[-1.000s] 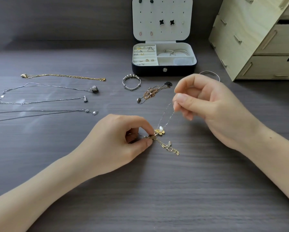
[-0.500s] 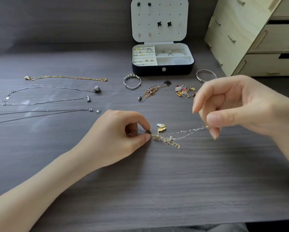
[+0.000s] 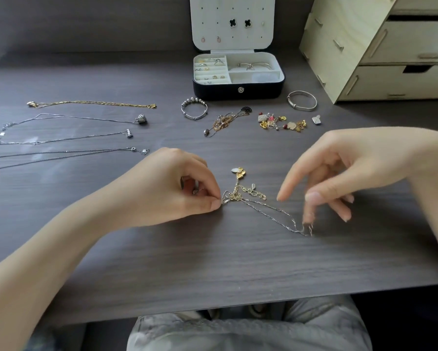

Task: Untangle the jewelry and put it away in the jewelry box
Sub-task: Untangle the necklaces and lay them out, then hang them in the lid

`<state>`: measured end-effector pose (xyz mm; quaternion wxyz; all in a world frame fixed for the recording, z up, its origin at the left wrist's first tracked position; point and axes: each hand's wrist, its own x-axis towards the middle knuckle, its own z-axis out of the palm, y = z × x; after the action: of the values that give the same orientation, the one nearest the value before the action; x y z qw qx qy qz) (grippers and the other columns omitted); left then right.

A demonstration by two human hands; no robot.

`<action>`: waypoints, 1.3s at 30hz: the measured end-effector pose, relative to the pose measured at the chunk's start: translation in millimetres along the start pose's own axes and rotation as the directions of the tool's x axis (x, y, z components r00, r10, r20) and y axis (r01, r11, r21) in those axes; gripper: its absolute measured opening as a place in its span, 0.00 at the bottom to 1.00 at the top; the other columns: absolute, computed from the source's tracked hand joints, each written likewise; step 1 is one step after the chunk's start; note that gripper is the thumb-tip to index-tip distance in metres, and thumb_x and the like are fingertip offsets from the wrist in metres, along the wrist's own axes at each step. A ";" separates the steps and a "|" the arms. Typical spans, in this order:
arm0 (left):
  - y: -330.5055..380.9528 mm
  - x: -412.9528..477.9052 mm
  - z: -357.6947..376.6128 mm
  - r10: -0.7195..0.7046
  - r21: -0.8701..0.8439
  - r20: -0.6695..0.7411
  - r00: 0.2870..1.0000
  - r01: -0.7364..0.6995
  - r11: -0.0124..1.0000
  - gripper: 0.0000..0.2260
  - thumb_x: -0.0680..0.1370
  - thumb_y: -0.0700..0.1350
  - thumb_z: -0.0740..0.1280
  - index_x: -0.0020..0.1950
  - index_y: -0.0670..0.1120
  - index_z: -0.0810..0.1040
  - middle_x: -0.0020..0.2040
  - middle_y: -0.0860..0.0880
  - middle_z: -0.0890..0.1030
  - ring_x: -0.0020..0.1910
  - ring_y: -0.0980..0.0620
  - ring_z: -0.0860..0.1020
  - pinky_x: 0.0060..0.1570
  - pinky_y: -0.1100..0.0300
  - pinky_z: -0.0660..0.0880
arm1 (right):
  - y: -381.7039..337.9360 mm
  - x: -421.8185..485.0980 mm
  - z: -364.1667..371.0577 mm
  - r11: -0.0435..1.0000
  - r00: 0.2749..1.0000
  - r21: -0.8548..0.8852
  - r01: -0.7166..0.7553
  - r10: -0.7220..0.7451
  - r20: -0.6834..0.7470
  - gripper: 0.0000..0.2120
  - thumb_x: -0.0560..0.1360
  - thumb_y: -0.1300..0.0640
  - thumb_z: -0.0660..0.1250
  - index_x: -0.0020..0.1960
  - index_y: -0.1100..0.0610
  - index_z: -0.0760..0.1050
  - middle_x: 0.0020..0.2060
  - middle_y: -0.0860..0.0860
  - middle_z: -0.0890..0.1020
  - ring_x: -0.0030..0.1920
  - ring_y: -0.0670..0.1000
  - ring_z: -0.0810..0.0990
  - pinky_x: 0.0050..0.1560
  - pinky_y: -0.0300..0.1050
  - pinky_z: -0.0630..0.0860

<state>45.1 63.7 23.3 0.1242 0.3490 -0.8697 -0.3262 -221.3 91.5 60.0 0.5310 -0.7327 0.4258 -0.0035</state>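
Observation:
A tangle of gold chain (image 3: 238, 195) with a gold charm (image 3: 239, 172) lies on the dark table between my hands. My left hand (image 3: 177, 188) pinches the tangle's left end between thumb and forefinger. A thin silver chain (image 3: 271, 211) runs from the tangle to the right, lying on the table. My right hand (image 3: 352, 168) hovers over its far end with fingers spread; one blurred fingertip touches that end, and the thumb stays clear of it. The open jewelry box (image 3: 238, 93) stands at the back, with rings and a bangle inside.
Three silver necklaces (image 3: 73, 117) and a gold chain (image 3: 93, 103) lie stretched out at the left. In front of the box are a beaded bangle (image 3: 194, 108), a rose-gold tangle (image 3: 225, 121), a charm pile (image 3: 281, 122) and a silver bangle (image 3: 301, 100). A wooden drawer unit (image 3: 365, 59) stands back right.
My right hand drew the silver chain from above the tangle out to the right, lowered it onto the table, and its pinch has opened. My left hand kept its hold.

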 end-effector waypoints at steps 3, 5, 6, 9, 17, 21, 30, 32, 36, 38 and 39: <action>-0.5 0.0 0.6 0.005 0.005 0.008 1.000 -0.005 1.000 0.05 0.66 0.52 0.69 0.39 0.57 0.82 0.39 0.57 0.78 0.35 0.53 0.75 0.34 0.69 0.68 | -2.0 4.0 0.3 0.998 0.992 -0.039 -0.039 0.034 -0.122 0.12 0.69 0.51 0.67 0.51 0.49 0.81 0.36 0.51 0.85 0.24 0.49 0.78 0.27 0.38 0.71; -0.9 -0.6 0.8 0.009 0.015 0.000 1.000 -0.009 1.000 0.05 0.66 0.53 0.69 0.40 0.58 0.81 0.40 0.58 0.77 0.37 0.54 0.75 0.35 0.69 0.68 | -5.8 3.7 1.0 0.993 0.994 -0.068 -0.097 0.093 -0.058 0.12 0.68 0.49 0.67 0.50 0.50 0.81 0.34 0.51 0.85 0.25 0.49 0.78 0.27 0.38 0.70; -0.9 -1.4 0.6 0.012 0.022 -0.003 1.000 -0.012 1.000 0.04 0.66 0.53 0.69 0.39 0.58 0.82 0.41 0.58 0.76 0.38 0.54 0.76 0.36 0.69 0.68 | -7.9 2.9 1.3 0.988 0.992 -0.084 -0.129 0.128 -0.009 0.12 0.68 0.49 0.68 0.49 0.50 0.81 0.34 0.51 0.85 0.26 0.49 0.79 0.28 0.38 0.71; -0.7 -1.6 -1.4 0.025 0.033 -0.023 0.999 -0.024 0.999 0.04 0.67 0.53 0.69 0.36 0.56 0.83 0.41 0.56 0.77 0.39 0.57 0.75 0.36 0.73 0.65 | -10.8 0.9 1.6 0.980 0.985 -0.116 -0.163 0.167 0.031 0.10 0.67 0.48 0.68 0.46 0.49 0.82 0.33 0.50 0.85 0.26 0.48 0.80 0.30 0.39 0.71; 15.3 40.0 2.3 -0.159 0.257 -0.204 0.966 0.210 0.943 0.12 0.72 0.59 0.66 0.43 0.51 0.75 0.36 0.56 0.75 0.36 0.58 0.71 0.39 0.60 0.67 | -13.1 6.1 -1.0 0.967 0.992 -0.222 -0.124 0.115 -0.053 0.04 0.70 0.53 0.72 0.41 0.53 0.80 0.33 0.49 0.84 0.28 0.48 0.80 0.36 0.45 0.76; 20.8 54.9 12.2 -0.174 0.369 -0.066 0.982 0.186 0.910 0.10 0.74 0.55 0.67 0.46 0.51 0.72 0.39 0.56 0.71 0.45 0.52 0.70 0.42 0.60 0.66 | -10.1 8.7 6.0 0.949 0.987 -0.302 -0.088 0.041 -0.157 0.05 0.70 0.55 0.73 0.38 0.53 0.77 0.29 0.47 0.82 0.27 0.46 0.78 0.32 0.35 0.73; 11.1 46.4 4.0 -0.281 -0.177 -0.213 0.936 0.246 0.953 0.08 0.77 0.44 0.66 0.40 0.47 0.70 0.33 0.52 0.79 0.30 0.54 0.76 0.33 0.61 0.68 | -2.8 21.2 12.8 0.836 0.936 -0.547 -0.045 -0.156 -0.316 0.09 0.63 0.44 0.74 0.35 0.46 0.76 0.33 0.43 0.77 0.38 0.44 0.75 0.36 0.36 0.69; 7.0 39.9 -2.5 -0.329 -0.400 -0.240 0.913 0.216 0.891 0.08 0.78 0.42 0.65 0.40 0.45 0.70 0.32 0.50 0.80 0.28 0.54 0.75 0.29 0.62 0.69 | -4.6 20.7 12.4 0.842 0.957 -0.535 -0.073 -0.093 -0.277 0.09 0.65 0.45 0.74 0.34 0.47 0.76 0.30 0.42 0.78 0.34 0.44 0.75 0.34 0.35 0.69; 1.2 29.3 -11.5 -0.333 -0.542 -0.194 0.923 0.182 0.821 0.08 0.77 0.41 0.65 0.39 0.44 0.71 0.33 0.48 0.82 0.30 0.54 0.77 0.29 0.65 0.70 | -8.5 15.7 9.4 0.860 0.976 -0.486 -0.156 0.059 -0.209 0.09 0.68 0.48 0.73 0.35 0.50 0.75 0.26 0.43 0.80 0.28 0.43 0.76 0.32 0.34 0.70; -3.1 26.6 -13.2 -0.320 -0.542 -0.187 0.929 0.174 0.822 0.07 0.77 0.41 0.66 0.39 0.44 0.71 0.35 0.48 0.82 0.32 0.53 0.78 0.30 0.65 0.71 | -9.8 12.7 6.1 0.860 0.974 -0.469 -0.200 0.123 -0.191 0.09 0.69 0.49 0.73 0.35 0.50 0.75 0.25 0.44 0.80 0.28 0.42 0.76 0.33 0.34 0.71; -5.7 25.9 -13.2 -0.318 -0.529 -0.190 0.929 0.176 0.830 0.07 0.77 0.40 0.66 0.39 0.43 0.71 0.35 0.47 0.83 0.33 0.53 0.78 0.30 0.65 0.71 | -10.1 11.2 4.3 0.864 0.972 -0.453 -0.221 0.156 -0.177 0.09 0.69 0.49 0.72 0.35 0.50 0.74 0.26 0.44 0.81 0.28 0.42 0.77 0.34 0.35 0.73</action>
<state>35.2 36.4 29.3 0.2846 0.4561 -0.6761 -0.5039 -205.9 88.6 61.0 0.3057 -0.7922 0.5182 0.1024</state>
